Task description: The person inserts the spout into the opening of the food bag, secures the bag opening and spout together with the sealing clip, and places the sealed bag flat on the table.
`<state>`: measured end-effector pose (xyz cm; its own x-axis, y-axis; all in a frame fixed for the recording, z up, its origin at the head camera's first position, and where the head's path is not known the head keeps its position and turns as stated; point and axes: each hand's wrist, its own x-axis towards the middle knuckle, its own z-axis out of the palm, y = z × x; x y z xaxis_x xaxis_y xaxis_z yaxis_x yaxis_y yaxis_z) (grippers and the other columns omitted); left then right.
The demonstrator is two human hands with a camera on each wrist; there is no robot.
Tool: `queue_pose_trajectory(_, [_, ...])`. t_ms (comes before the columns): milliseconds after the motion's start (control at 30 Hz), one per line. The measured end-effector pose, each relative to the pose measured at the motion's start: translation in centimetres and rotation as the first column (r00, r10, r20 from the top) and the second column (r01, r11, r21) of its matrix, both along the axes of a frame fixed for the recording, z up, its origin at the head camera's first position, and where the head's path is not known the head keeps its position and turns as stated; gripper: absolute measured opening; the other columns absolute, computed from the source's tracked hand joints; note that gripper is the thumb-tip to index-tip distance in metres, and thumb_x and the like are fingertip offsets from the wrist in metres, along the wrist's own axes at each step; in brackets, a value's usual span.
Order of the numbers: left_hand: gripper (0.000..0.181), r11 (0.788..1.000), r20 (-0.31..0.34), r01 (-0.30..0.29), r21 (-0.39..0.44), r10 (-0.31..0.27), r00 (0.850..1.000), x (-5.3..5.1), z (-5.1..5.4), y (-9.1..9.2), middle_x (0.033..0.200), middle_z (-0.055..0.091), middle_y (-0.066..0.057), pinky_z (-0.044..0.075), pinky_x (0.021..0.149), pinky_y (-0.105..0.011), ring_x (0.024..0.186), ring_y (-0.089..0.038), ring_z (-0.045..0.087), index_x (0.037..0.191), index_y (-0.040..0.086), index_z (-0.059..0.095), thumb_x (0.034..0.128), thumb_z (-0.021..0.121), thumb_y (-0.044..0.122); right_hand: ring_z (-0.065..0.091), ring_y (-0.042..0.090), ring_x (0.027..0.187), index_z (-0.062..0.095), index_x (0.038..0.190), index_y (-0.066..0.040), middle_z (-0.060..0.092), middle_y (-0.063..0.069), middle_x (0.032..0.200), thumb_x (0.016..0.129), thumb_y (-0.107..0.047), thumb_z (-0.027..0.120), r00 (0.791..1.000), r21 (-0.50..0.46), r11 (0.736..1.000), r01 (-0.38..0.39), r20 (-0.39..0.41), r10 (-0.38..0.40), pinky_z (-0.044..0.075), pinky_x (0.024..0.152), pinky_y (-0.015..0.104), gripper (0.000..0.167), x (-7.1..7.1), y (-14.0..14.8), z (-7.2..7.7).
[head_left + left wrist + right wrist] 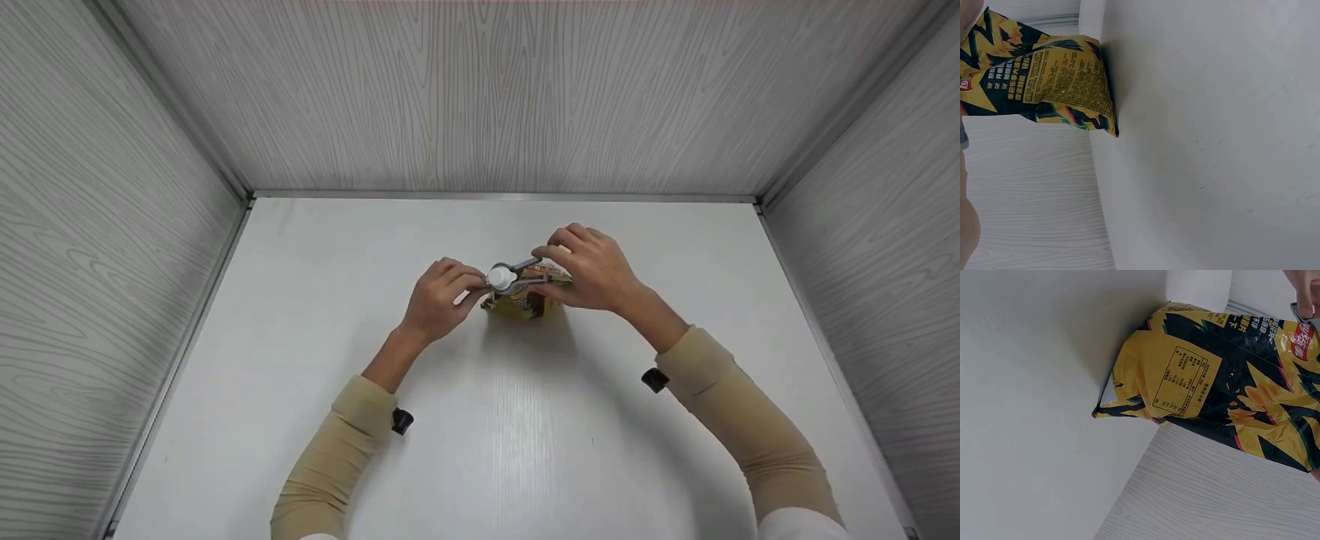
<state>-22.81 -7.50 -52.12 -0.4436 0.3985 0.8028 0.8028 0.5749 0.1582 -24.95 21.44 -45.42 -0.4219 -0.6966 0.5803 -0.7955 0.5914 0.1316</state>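
Observation:
A yellow and black snack bag (525, 305) stands on the white table between the hands; its printed sides show in the left wrist view (1064, 79) and the right wrist view (1185, 377). At its top is a grey clip with a white round cap (501, 277), its two arms spread toward the right. My left hand (442, 298) pinches the bag's top edge beside the cap. My right hand (592, 268) has its fingers on one clip arm and its thumb by the other, around the bag's top right part. Exact finger contacts are partly hidden.
The white tabletop (517, 435) is bounded by grey wood-grain panels at the back (487, 97), left and right. Small black devices hang at the left sleeve (402, 421) and right sleeve (655, 380).

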Motion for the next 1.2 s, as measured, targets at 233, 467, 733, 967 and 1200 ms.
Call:
queue_pose_trajectory(233, [0.014, 1.000, 0.007, 0.005, 0.006, -0.005, 1.000, -0.1, 0.0, 0.1, 0.096, 0.077, -0.003, 0.057, 0.082, -0.033, 0.091, -0.019, 0.066, 0.098, 0.008, 0.075, 0.0893, 0.085, 0.013, 0.068, 0.027, 0.094, 0.073, 0.110, -0.012, 0.071, 0.008, 0.100, 0.084, -0.045, 0.088, 1.000, -0.019, 1.000, 0.011, 0.014, -0.011, 0.062, 0.080, 0.045, 0.044, 0.5, -0.1, 0.0])
queue_pose_trajectory(467, [0.034, 1.000, 0.051, -0.006, 0.011, 0.005, 0.999, -0.2, 0.0, -0.1, 0.103, 0.075, -0.006, 0.059, 0.088, -0.034, 0.098, -0.021, 0.067, 0.106, 0.007, 0.073, 0.0834, 0.091, 0.024, 0.067, 0.027, 0.093, 0.074, 0.107, -0.011, 0.071, 0.008, 0.099, 0.082, -0.043, 0.090, 1.000, -0.030, 0.999, 0.011, 0.000, -0.011, 0.062, 0.080, 0.044, 0.044, 0.6, -0.2, 0.0])
queue_pose_trajectory(733, [0.047, 0.999, 0.117, -0.029, -0.026, 0.032, 0.993, -0.1, 0.2, 0.1, 0.109, 0.075, -0.006, 0.059, 0.092, -0.036, 0.103, -0.022, 0.066, 0.113, 0.008, 0.072, 0.0837, 0.090, 0.041, 0.067, 0.027, 0.094, 0.073, 0.106, -0.010, 0.071, 0.008, 0.099, 0.082, -0.041, 0.091, 1.000, -0.025, 1.000, 0.013, -0.016, -0.013, 0.062, 0.082, 0.044, 0.044, 0.8, -0.3, -0.1])
queue_pose_trajectory(967, [0.055, 0.995, 0.136, -0.064, -0.071, 0.073, 0.988, -0.1, 0.6, 0.6, 0.119, 0.074, -0.005, 0.058, 0.099, -0.037, 0.113, -0.022, 0.066, 0.120, 0.009, 0.071, 0.0863, 0.085, 0.050, 0.068, 0.027, 0.093, 0.074, 0.105, -0.011, 0.071, 0.008, 0.099, 0.081, -0.040, 0.092, 1.000, -0.032, 0.999, 0.016, -0.007, -0.016, 0.062, 0.080, 0.044, 0.042, 1.0, -0.3, -0.3])
queue_pose_trajectory(1200, [0.062, 0.989, 0.140, -0.078, -0.122, 0.095, 0.986, -0.2, 0.9, 1.1, 0.124, 0.072, -0.006, 0.056, 0.100, -0.039, 0.116, -0.023, 0.064, 0.123, 0.009, 0.069, 0.0866, 0.082, 0.057, 0.068, 0.026, 0.092, 0.075, 0.103, -0.011, 0.072, 0.008, 0.098, 0.081, -0.039, 0.092, 1.000, -0.049, 0.999, 0.020, 0.003, -0.019, 0.062, 0.078, 0.044, 0.040, 1.1, -0.4, -0.5])
